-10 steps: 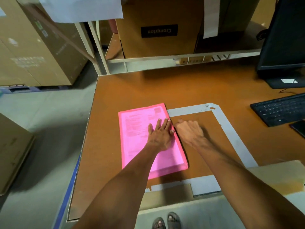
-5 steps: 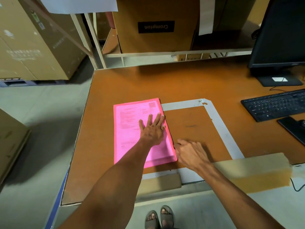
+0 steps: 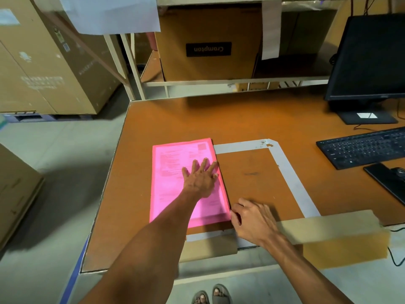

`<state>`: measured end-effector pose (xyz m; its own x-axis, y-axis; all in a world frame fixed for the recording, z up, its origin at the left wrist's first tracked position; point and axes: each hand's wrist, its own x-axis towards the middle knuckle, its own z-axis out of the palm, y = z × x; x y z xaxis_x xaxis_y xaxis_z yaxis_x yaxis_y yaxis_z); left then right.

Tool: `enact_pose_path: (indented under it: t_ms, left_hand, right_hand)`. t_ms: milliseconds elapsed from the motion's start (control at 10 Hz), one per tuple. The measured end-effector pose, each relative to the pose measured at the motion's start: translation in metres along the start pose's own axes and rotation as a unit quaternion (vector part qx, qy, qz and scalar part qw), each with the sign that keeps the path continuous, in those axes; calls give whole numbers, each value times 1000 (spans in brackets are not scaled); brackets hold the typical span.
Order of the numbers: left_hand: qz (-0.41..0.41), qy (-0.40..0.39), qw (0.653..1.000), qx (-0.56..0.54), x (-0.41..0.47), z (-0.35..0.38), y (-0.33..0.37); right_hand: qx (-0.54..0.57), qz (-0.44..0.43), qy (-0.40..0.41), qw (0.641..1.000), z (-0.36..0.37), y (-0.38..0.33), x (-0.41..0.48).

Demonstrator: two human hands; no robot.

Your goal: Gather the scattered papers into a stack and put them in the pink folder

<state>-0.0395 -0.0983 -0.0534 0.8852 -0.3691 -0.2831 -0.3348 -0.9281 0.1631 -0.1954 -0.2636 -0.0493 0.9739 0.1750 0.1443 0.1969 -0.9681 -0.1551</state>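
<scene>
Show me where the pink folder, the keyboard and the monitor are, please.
pink folder (image 3: 168, 178): head view, on the bare cover near its left edge.
keyboard (image 3: 363, 148): head view, on the middle of its keys.
monitor (image 3: 372, 58): head view, on the dark screen.

One head-worn wide camera, looking forward and down, sitting close over the table (image 3: 241, 119), centring the pink folder (image 3: 171, 183), catching the monitor (image 3: 372, 58)

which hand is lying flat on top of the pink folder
The left hand, fingers spread on the pink folder; the right hand sits beside its near right corner.
</scene>
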Motion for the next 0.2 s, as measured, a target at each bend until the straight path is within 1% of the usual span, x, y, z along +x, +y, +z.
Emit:
enact_pose_path:
  t_ms: [100,200]
  left_hand:
    - [14,60,998,-11,-13,-2,-10]
    - [-4,112,993,-32,-23,-13,-24]
  right_hand:
    - [41,43,42,997,-4,-4,22]
    - [30,54,22,998,-15,-9,65]
